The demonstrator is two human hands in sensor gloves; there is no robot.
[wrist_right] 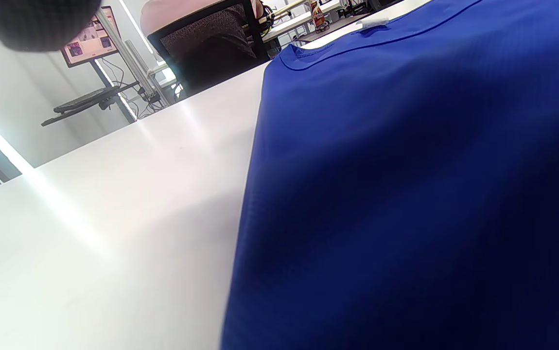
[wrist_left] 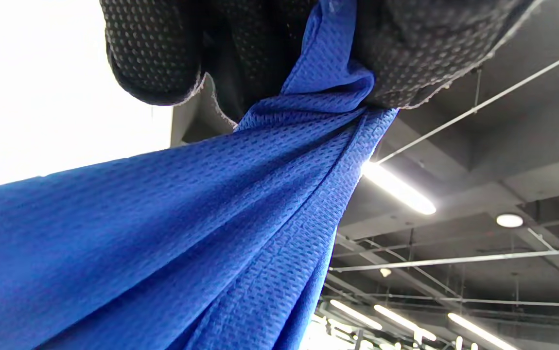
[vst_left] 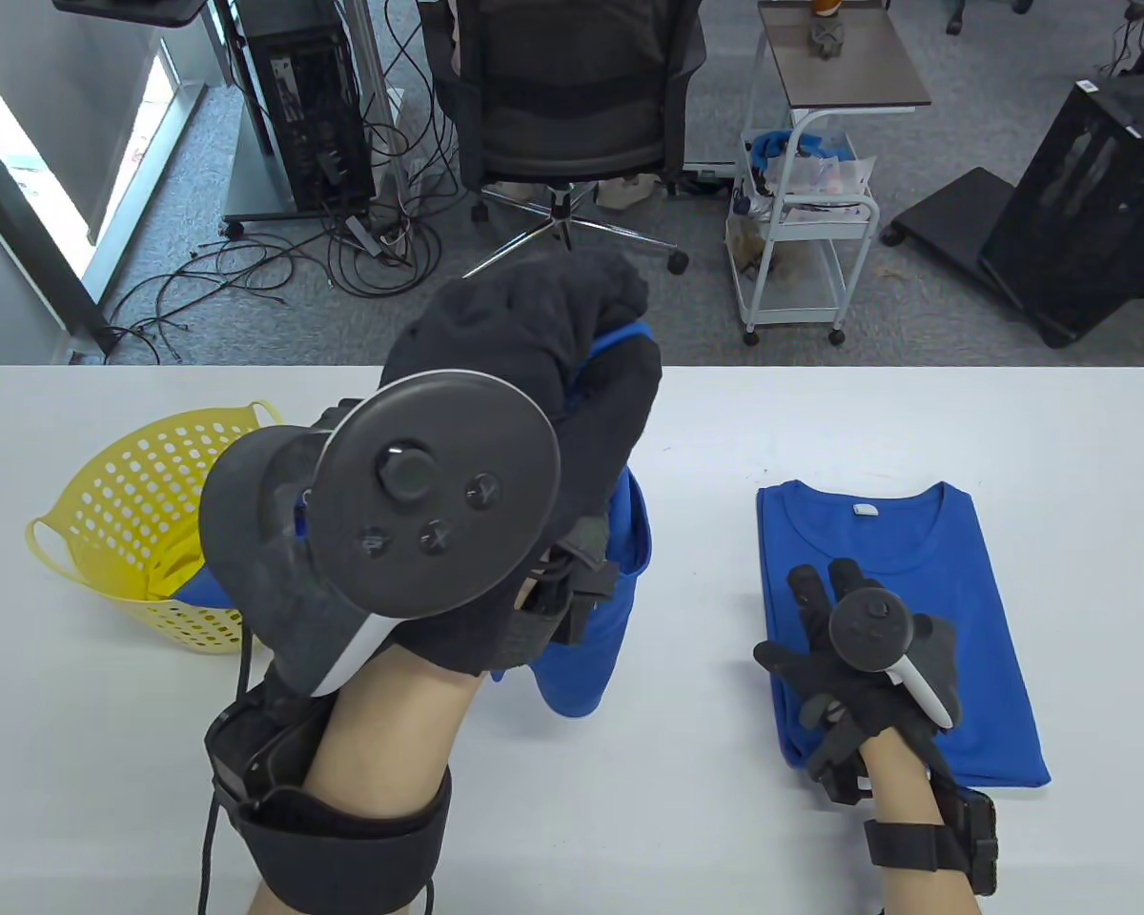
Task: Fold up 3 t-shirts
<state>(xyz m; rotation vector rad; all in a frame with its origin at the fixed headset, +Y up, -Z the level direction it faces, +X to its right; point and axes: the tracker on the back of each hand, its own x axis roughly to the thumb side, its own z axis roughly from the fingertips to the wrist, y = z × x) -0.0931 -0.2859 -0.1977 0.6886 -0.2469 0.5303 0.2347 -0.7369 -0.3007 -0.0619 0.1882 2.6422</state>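
Observation:
My left hand is raised high over the table and grips a bunched blue t-shirt that hangs down to the tabletop. In the left wrist view my gloved fingers clamp the blue mesh cloth. A folded blue t-shirt lies flat on the right of the table, collar away from me. My right hand rests flat on its lower left part, fingers spread. The right wrist view shows that shirt close up.
A yellow perforated basket stands at the left of the white table, with blue cloth showing beside it. Beyond the far edge are an office chair and a white trolley.

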